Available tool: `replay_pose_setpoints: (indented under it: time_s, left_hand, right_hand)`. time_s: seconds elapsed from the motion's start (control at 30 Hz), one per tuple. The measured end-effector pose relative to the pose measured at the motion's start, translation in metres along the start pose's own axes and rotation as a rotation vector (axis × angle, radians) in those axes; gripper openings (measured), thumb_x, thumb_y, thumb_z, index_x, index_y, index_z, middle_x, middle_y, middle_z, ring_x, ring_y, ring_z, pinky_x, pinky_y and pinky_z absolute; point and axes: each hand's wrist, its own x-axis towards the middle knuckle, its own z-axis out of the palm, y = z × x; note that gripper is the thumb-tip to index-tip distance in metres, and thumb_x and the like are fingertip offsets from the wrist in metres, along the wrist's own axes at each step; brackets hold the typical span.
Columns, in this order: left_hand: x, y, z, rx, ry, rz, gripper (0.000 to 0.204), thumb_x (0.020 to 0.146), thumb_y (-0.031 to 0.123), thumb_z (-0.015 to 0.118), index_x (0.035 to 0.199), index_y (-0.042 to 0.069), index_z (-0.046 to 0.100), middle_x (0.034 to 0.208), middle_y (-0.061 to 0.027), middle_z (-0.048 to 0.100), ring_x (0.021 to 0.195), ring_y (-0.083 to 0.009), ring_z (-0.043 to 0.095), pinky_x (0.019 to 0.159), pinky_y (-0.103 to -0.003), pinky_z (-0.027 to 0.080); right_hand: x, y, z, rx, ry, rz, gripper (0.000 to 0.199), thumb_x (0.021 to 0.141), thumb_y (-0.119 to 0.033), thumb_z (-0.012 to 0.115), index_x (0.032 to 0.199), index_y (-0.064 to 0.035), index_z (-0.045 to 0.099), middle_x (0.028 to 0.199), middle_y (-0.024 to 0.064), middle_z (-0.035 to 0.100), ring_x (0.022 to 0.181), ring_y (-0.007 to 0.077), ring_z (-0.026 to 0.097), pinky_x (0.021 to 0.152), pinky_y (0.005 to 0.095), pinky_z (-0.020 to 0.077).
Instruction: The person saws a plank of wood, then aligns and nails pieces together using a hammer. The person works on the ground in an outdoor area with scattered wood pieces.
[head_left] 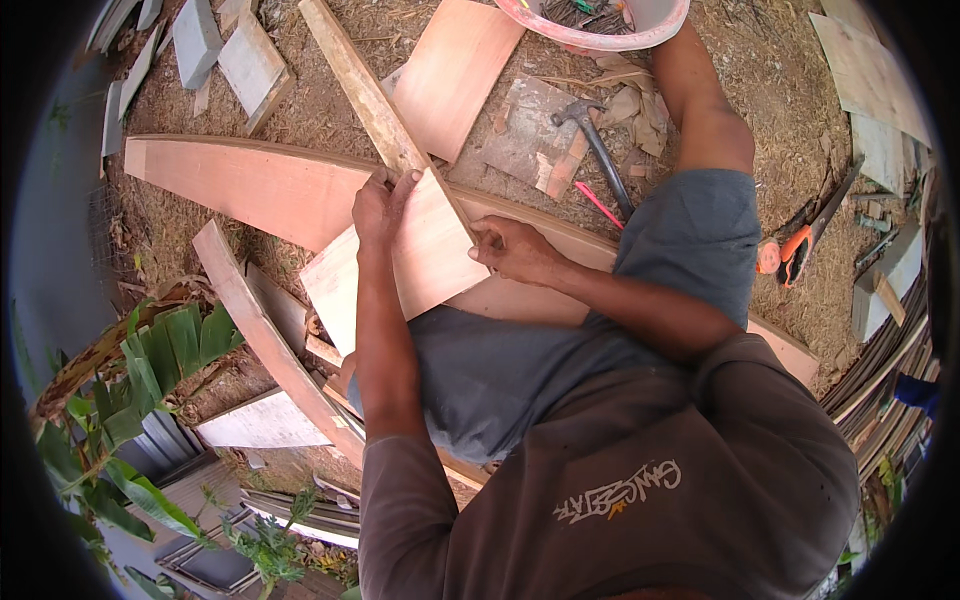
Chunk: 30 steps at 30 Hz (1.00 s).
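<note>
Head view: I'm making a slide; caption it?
Left hand and right hand at a pale wooden panel, hammer lying beyond.

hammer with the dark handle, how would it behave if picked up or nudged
The hammer would likely feel head-heavy, since its metal head sits at one end of a slim handle. It probably won't roll far, given the claw jutting out.

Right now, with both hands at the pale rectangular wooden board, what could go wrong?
The pale rectangular wooden board could slip if the left hand or right hand moves, since it overlaps a long reddish wooden board at an angle. The orange-handled metal handsaw lies beside the right leg, so shifting sideways might bring contact.
</note>
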Motion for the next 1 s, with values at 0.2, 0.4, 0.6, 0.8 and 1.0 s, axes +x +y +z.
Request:
replay_pose_setpoints:
  time_s: [0.2,0.4,0.6,0.8,1.0]
  left_hand:
    - [-0.002,0.005,-0.003,0.015,-0.016,-0.017,0.06,0.086,0.067,0.073,0.082,0.008,0.064,0.071,-0.0113,0.069,0.07,-0.0305,0.066,0.069,-0.043,0.051]
    - [-0.002,0.004,-0.005,0.01,-0.027,-0.015,0.058,0.089,0.065,0.07,0.087,0.007,0.065,0.075,-0.0138,0.071,0.075,-0.0334,0.068,0.072,-0.045,0.052]
    - [0.001,0.002,-0.006,0.072,-0.051,-0.019,0.061,0.09,0.068,0.066,0.09,0.007,0.066,0.082,-0.0159,0.073,0.081,-0.0355,0.07,0.077,-0.047,0.053]
    - [-0.002,0.006,-0.008,0.079,-0.055,-0.023,0.06,0.091,0.067,0.065,0.092,0.007,0.067,0.084,-0.0171,0.073,0.084,-0.0364,0.071,0.078,-0.047,0.053]
    - [-0.004,0.009,-0.011,0.061,-0.074,-0.029,0.058,0.092,0.066,0.064,0.094,0.007,0.068,0.087,-0.0173,0.074,0.087,-0.0353,0.071,0.08,-0.047,0.053]
  right_hand:
    - [0.0,0.0,-0.004,0.119,-0.049,0.113,0.054,0.095,-0.025,0.076,0.137,0.0038,0.058,0.091,0.006,0.068,0.076,0.012,0.063,0.066,0.0294,0.0544]
    - [0.002,-0.002,-0.002,-0.011,0.013,0.001,0.054,0.094,-0.026,0.077,0.134,0.0072,0.061,0.087,0.0072,0.069,0.079,0.0137,0.066,0.073,0.0306,0.054]
    - [0.003,-0.001,-0.002,0.025,-0.053,0.043,0.052,0.096,-0.025,0.075,0.136,0.006,0.062,0.088,0.0053,0.068,0.079,0.0119,0.063,0.071,0.029,0.0525]
    - [0.003,-0.004,-0.002,0.007,-0.02,0.037,0.051,0.097,-0.025,0.075,0.137,0.0032,0.062,0.09,0.0058,0.068,0.073,0.0109,0.061,0.063,0.0275,0.0518]
    - [0.0,-0.01,-0.003,-0.015,-0.011,0.117,0.057,0.096,-0.027,0.076,0.14,0.0049,0.06,0.093,0.011,0.07,0.074,0.0134,0.065,0.061,0.0299,0.0545]
